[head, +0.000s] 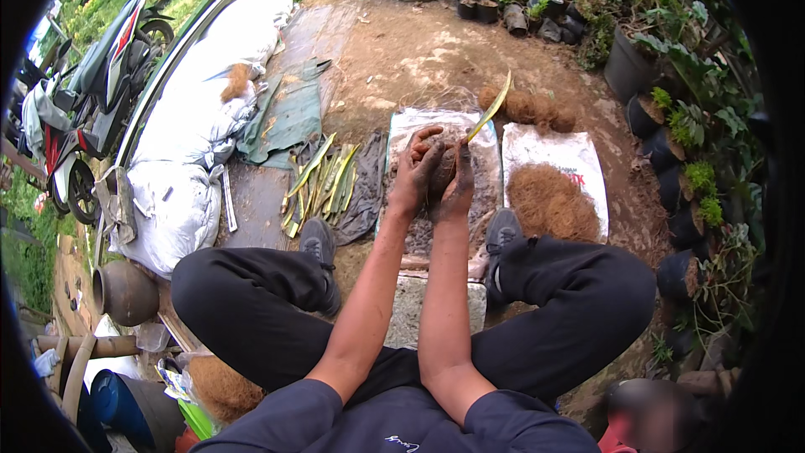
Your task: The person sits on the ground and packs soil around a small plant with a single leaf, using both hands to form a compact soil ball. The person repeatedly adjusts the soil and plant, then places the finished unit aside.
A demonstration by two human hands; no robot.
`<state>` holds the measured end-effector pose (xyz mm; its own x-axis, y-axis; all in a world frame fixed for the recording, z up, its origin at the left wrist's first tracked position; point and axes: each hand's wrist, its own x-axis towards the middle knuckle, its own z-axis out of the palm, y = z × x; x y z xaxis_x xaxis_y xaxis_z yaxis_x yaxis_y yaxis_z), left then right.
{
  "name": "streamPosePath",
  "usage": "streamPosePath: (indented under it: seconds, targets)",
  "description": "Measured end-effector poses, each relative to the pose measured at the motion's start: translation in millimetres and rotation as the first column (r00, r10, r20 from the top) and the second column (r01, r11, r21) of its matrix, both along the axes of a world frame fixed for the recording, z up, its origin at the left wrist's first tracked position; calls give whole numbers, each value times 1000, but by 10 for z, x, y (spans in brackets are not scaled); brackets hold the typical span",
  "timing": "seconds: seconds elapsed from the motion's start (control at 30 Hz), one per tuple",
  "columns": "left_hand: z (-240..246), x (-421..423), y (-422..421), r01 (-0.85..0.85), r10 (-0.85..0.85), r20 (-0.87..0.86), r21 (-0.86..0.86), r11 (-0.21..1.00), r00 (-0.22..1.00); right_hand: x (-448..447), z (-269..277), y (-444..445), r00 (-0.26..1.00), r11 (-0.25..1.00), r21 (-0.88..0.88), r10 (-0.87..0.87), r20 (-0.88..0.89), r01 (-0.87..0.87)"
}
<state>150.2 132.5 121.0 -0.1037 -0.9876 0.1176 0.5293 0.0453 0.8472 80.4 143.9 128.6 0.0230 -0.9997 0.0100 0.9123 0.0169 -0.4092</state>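
Both my hands are dirty with soil and cup a dark ball of soil (443, 167) over a soil-covered sack (481, 226). My left hand (415, 170) presses its left side, fingers bent across the top. My right hand (458, 182) holds its right side, and a long yellow-edged green leaf (492, 106) stands up and to the right from it. Whether the leaf is set in the ball or only pinched, I cannot tell. To the left lies a pile of similar cut leaves (324, 182). To the right, brown coconut fibre (550, 201) rests on a white sack (582, 148).
Several fibre-wrapped balls (528, 108) lie beyond the sacks. Full white sacks (182, 132) line the left, with motorbikes (119, 56) behind them. Potted plants (682, 220) edge the right. A clay pot (129, 292) stands lower left; a person (651, 415) is at the lower right.
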Motion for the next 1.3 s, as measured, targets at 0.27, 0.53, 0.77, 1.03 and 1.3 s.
streamPosePath:
  seconds: [0.27, 0.53, 0.77, 1.03, 1.3]
  targets:
    - [56, -115, 79, 15, -14, 144, -9, 1000, 990, -68, -53, 6, 986, 977, 138, -158, -57, 165]
    - [106, -65, 107, 103, -82, 150, -136, 985, 985, -112, -62, -42, 995, 992, 109, -65, 74, 57]
    - [33, -184, 73, 18, -7, -180, 59, 998, 984, -98, 15, 8, 968, 988, 68, -124, -218, 142]
    - [138, -106, 133, 111, -97, 80, -193, 975, 992, -126, 111, 37, 994, 994, 21, -105, -21, 106]
    - [64, -147, 62, 35, -25, -110, 93, 995, 994, -123, 66, -1, 958, 996, -25, -94, -270, 91]
